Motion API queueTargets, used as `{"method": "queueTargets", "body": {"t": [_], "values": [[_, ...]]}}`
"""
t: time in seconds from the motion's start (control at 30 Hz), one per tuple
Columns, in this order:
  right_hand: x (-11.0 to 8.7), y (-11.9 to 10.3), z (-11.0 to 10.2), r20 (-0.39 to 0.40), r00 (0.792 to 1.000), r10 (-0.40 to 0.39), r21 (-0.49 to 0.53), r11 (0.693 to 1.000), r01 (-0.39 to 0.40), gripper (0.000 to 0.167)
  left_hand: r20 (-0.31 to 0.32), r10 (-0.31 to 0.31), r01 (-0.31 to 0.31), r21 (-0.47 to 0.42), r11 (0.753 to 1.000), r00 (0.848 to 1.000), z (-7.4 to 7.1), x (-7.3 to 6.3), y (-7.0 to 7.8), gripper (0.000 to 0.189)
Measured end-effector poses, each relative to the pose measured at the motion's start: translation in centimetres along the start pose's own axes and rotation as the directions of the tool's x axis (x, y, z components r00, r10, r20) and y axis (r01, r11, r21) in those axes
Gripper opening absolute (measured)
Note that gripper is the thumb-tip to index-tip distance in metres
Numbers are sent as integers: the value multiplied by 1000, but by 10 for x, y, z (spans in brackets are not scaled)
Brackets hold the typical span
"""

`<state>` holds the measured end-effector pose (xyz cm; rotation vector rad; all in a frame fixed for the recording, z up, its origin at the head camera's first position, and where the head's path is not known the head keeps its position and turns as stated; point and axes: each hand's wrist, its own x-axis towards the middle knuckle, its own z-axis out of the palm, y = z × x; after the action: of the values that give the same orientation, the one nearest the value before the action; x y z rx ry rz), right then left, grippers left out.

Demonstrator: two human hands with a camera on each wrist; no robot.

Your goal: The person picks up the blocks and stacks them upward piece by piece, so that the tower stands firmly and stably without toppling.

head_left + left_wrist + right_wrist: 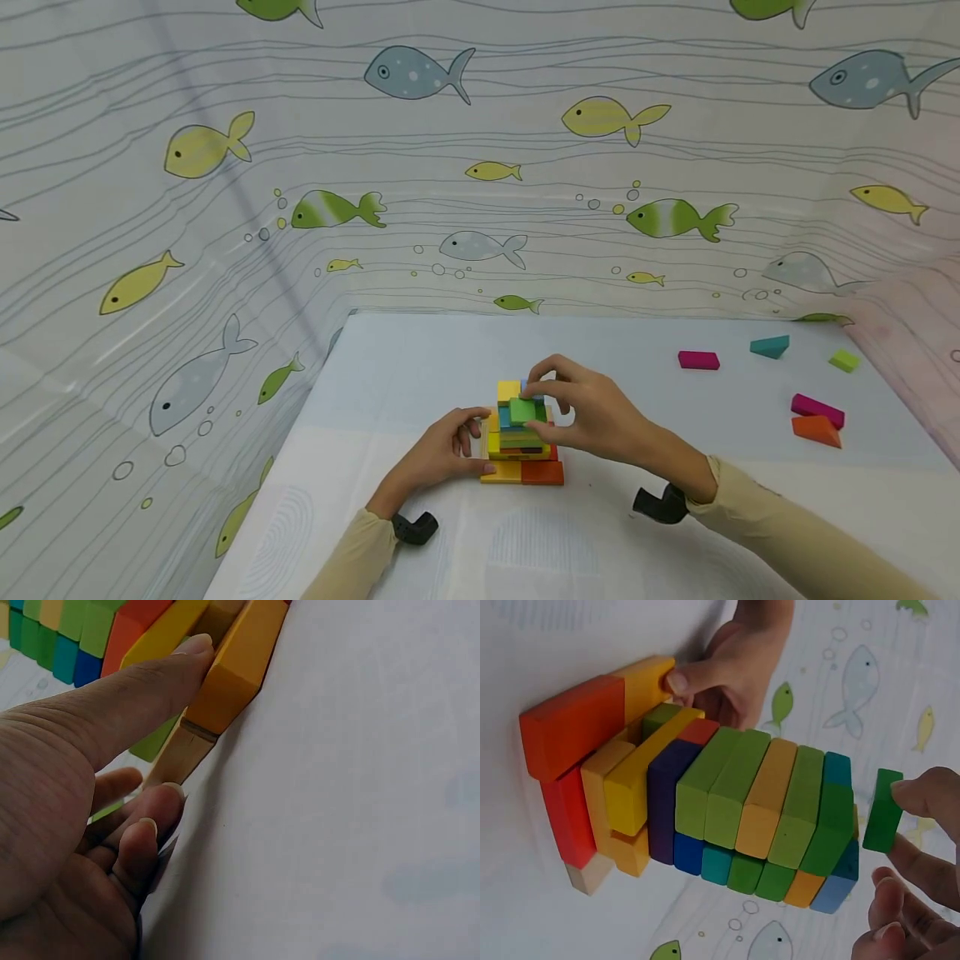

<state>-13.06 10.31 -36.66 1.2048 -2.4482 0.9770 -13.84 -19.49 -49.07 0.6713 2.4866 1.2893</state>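
A tower of coloured wooden blocks [772, 802] stands on the white table, wider at its base than above. Over its top, my right hand [596, 408] pinches a small green block [885, 810] between thumb and finger, with a narrow gap beneath it in the right wrist view. The other right fingers are bent and free of blocks. My left hand [442, 450] lies at the base's left side. Its thumb [157, 686] touches a yellow-orange block [232, 675] in the bottom row, beside an orange-red block [574, 724]. The remaining left fingers hang loosely near a plain wood block [180, 754].
At the table's right lie loose blocks: a magenta one [698, 360], a teal wedge [770, 347], a lime one [844, 360], a second magenta one [817, 410] and an orange piece [817, 431]. A fish-patterned curtain [480, 200] rises behind the table and along its sides.
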Motion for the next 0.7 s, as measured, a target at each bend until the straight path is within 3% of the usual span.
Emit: {"method": "queueTargets", "body": {"t": [0.4,0.7], "values": [[3,-3,14,7,1000,8,-49,999,-8,34,2,8,-8,0,1000,1000,0,1,-2,78],[-2,3,7,-31,999,37,-24,999,-37,36,1,9,-9,-8,1000,1000,0,0,-2,78]]}}
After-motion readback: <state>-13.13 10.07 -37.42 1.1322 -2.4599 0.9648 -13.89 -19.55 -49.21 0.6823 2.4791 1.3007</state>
